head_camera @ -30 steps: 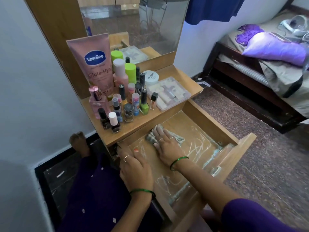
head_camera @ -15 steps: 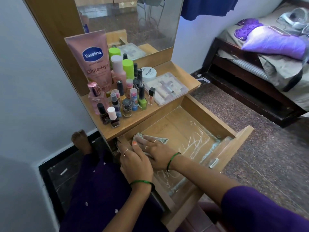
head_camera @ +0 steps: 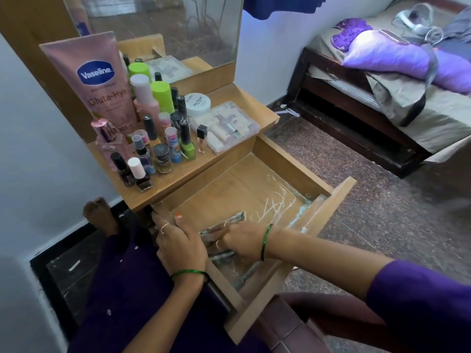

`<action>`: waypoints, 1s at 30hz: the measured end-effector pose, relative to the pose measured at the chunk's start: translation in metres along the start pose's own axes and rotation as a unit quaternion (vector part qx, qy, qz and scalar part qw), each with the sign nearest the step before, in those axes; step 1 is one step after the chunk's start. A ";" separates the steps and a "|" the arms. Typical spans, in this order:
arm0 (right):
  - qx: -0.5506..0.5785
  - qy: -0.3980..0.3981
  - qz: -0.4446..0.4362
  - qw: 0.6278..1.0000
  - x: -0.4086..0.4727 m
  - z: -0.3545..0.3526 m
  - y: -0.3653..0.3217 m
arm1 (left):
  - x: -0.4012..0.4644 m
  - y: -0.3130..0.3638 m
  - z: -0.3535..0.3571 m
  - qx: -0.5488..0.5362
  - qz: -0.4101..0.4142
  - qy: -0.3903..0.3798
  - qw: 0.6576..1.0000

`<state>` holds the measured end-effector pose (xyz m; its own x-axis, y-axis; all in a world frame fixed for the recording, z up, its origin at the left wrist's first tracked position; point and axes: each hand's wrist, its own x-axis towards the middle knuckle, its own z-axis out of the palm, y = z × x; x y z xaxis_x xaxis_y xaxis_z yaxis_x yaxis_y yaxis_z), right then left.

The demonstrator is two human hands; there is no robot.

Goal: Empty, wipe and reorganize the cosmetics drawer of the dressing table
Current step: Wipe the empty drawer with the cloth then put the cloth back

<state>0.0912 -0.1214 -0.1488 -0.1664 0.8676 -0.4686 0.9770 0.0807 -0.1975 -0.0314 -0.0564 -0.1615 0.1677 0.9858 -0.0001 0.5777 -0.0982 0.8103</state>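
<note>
Drawer [head_camera: 300,171] pulled out from under the dressing table top [head_camera: 183,174], holding only a wrinkled clear plastic liner [head_camera: 275,202] on a wood bottom. Grey cloth [head_camera: 224,222] lies on the liner at the near-left corner. Right hand [head_camera: 242,240] sits flat on the cloth, fingers extended and pressing down, not curled. Left hand [head_camera: 178,240] rests on the drawer's left wall, thumb hooked over the rim, fingers hidden behind the wall.

Cosmetics all on the tabletop: pink Vaseline tube [head_camera: 99,82] leaning against the mirror [head_camera: 163,29], nail polish bottles [head_camera: 137,171] bunched at the front left, green-capped bottle [head_camera: 161,96] behind them, white jar [head_camera: 197,103] and a clear plastic box [head_camera: 226,127] to the right.

Room: white wall on the left, speckled floor [head_camera: 369,215], dark-framed bed [head_camera: 356,103] on the right with a purple pillow [head_camera: 407,59]. Person's bare foot [head_camera: 99,212] is on the floor beside the table.
</note>
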 end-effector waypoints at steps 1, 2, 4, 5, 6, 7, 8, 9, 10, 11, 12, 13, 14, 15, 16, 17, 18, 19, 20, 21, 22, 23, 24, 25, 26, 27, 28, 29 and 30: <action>-0.016 0.003 -0.017 1.000 -0.002 -0.001 -0.002 | 0.000 0.000 -0.001 0.000 0.000 0.000 1.000; -0.032 0.010 -0.029 0.999 -0.004 -0.002 -0.003 | -0.001 0.000 -0.001 -0.001 0.000 -0.001 1.000; -0.039 0.020 -0.032 0.999 -0.008 -0.002 -0.001 | 0.000 0.000 -0.002 0.006 0.000 -0.008 1.000; -0.043 0.020 -0.037 0.998 -0.011 -0.003 0.001 | 0.001 -0.001 -0.001 0.011 -0.001 -0.010 1.000; -0.053 0.018 -0.042 0.998 -0.014 -0.004 0.004 | 0.001 -0.001 -0.002 0.017 -0.001 -0.012 1.000; -0.065 0.010 -0.042 0.997 -0.017 -0.004 0.009 | 0.001 -0.002 -0.002 0.022 -0.002 -0.015 1.000; -0.075 0.005 -0.036 0.996 -0.020 -0.005 0.014 | 0.002 -0.001 -0.002 0.023 -0.003 -0.018 1.000; -0.091 -0.006 -0.021 0.996 -0.023 -0.006 0.022 | 0.002 0.000 -0.003 0.021 -0.007 -0.019 1.000; -0.109 -0.018 0.004 0.994 -0.026 -0.010 0.027 | 0.002 0.001 -0.003 0.021 -0.008 -0.018 1.000; -0.121 -0.033 0.039 0.991 -0.030 -0.016 0.034 | 0.001 0.001 -0.003 0.023 -0.006 -0.015 1.000; -0.117 -0.042 0.078 0.989 -0.035 -0.025 0.041 | 0.001 0.002 -0.003 0.023 -0.002 -0.012 1.000; -0.103 -0.051 0.124 0.986 -0.040 -0.036 0.049 | 0.001 0.002 -0.004 0.022 0.000 -0.010 1.000; -0.084 -0.059 0.177 0.979 -0.046 -0.048 0.057 | 0.001 0.002 -0.003 0.020 0.001 -0.009 1.000; -0.063 -0.055 0.226 0.971 -0.052 -0.059 0.063 | 0.001 0.002 -0.003 0.020 -0.001 -0.008 1.000; -0.045 -0.027 0.260 0.964 -0.057 -0.068 0.069 | 0.001 0.003 -0.003 0.021 -0.004 -0.006 1.000; -0.035 0.014 0.275 0.961 -0.060 -0.073 0.075 | 0.001 0.003 -0.004 0.023 -0.004 -0.005 1.000; -0.029 0.058 0.280 0.958 -0.061 -0.075 0.078 | 0.000 0.004 -0.003 0.023 0.001 -0.003 1.000; -0.017 0.092 0.287 0.953 -0.059 -0.072 0.079 | 0.000 0.004 -0.004 0.024 0.007 -0.003 1.000; 0.002 0.117 0.291 0.950 -0.056 -0.068 0.078 | 0.000 0.004 -0.004 0.023 0.010 -0.002 1.000; 0.021 0.131 0.296 0.946 -0.051 -0.063 0.076 | -0.001 0.004 -0.004 0.026 0.009 -0.002 1.000; 0.033 0.132 0.304 0.943 -0.046 -0.058 0.074 | -0.001 0.004 -0.004 0.028 0.008 -0.001 1.000; 0.033 0.124 0.317 0.940 -0.040 -0.054 0.069 | 0.000 0.003 -0.003 0.030 0.007 0.001 1.000; 0.028 0.110 0.332 0.936 -0.033 -0.050 0.066 | 0.000 0.003 -0.003 0.030 0.008 0.001 1.000; 0.021 0.087 0.347 0.934 -0.026 -0.046 0.062 | 0.000 0.002 -0.003 0.029 0.010 0.000 1.000; 0.019 0.063 0.362 0.930 -0.019 -0.042 0.058 | 0.000 0.003 -0.003 0.025 0.012 -0.001 1.000; 0.027 0.040 0.374 0.926 -0.012 -0.038 0.055 | -0.001 0.003 -0.003 0.021 0.012 0.000 1.000; 0.044 0.027 0.385 0.922 -0.005 -0.035 0.052 | -0.001 0.003 -0.003 0.019 0.008 -0.002 1.000; 0.068 0.027 0.395 0.916 0.001 -0.032 0.049 | 0.000 0.002 -0.003 0.018 0.006 -0.003 1.000; 0.091 0.040 0.403 0.910 0.008 -0.030 0.047 | -0.001 0.002 -0.003 0.016 0.004 -0.004 1.000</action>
<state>0.1404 -0.0959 -0.1357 0.6113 0.6421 -0.4626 0.7377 -0.6740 0.0393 -0.0327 -0.0569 -0.1585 0.1786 0.9839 0.0005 0.6011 -0.1095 0.7916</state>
